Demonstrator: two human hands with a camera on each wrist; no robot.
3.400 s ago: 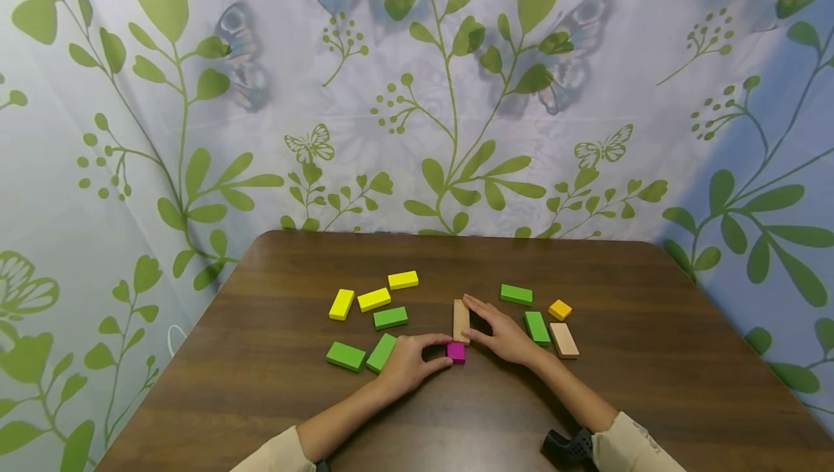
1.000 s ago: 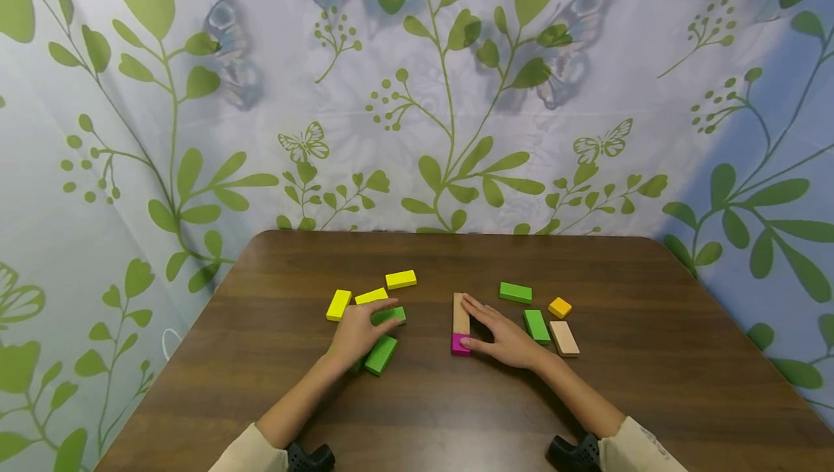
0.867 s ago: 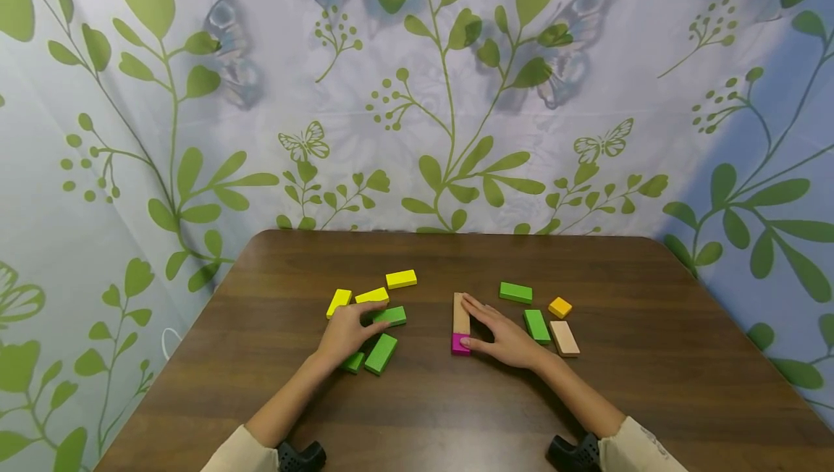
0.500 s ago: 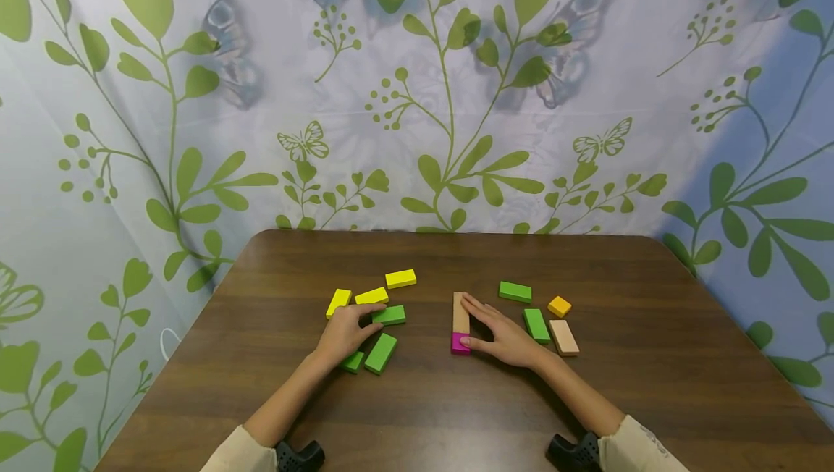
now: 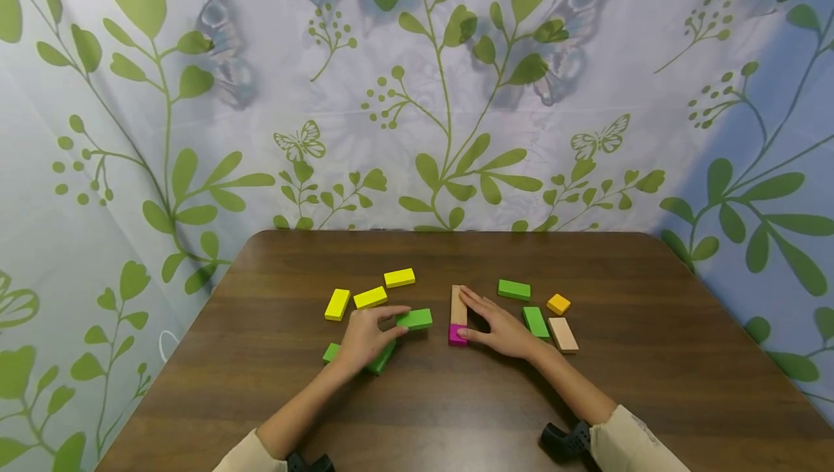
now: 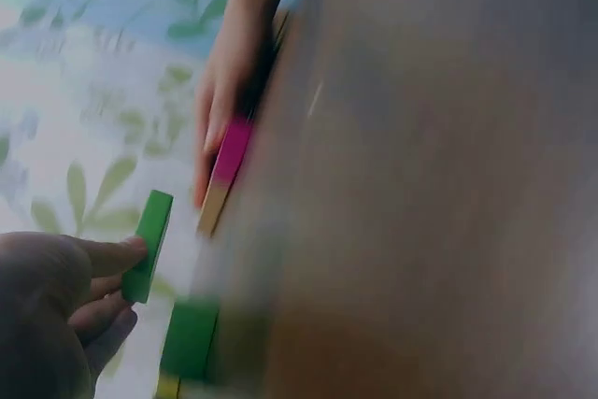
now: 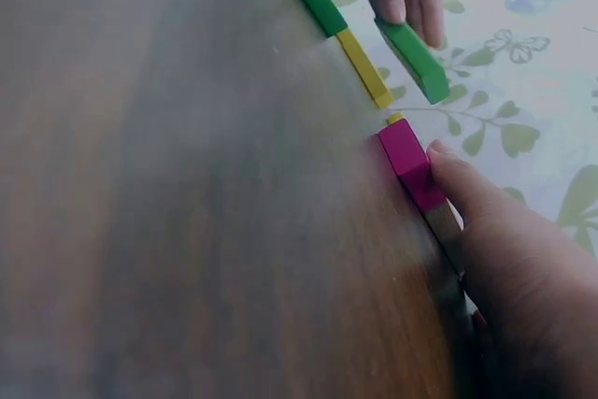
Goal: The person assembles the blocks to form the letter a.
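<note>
My left hand (image 5: pixel 361 342) pinches a green block (image 5: pixel 415 320) between thumb and fingers, near the table's middle. In the left wrist view this green block (image 6: pixel 149 245) is raised above the tabletop. Toward the right of it, a long tan wooden block (image 5: pixel 458 303) and a short magenta block (image 5: pixel 455 335) lie end to end in a line, the magenta one nearer me. My right hand (image 5: pixel 504 331) rests along their right side, fingers extended to the tan block's far part. In the right wrist view its thumb (image 7: pixel 444 161) touches the magenta block (image 7: pixel 406 156).
Three yellow blocks (image 5: pixel 370 297) lie at the back left. Two green blocks (image 5: pixel 331 352) are partly covered by my left hand. Right of my right hand are two green blocks (image 5: pixel 536 323), a small orange block (image 5: pixel 558 304) and a tan block (image 5: pixel 563 334). A patterned curtain (image 5: pixel 417 117) hangs behind the table.
Earlier the left hand left the magenta block, now lined up with the tan one, and reached the far-left green block. Since then it has carried that block rightward. The right hand has stayed.
</note>
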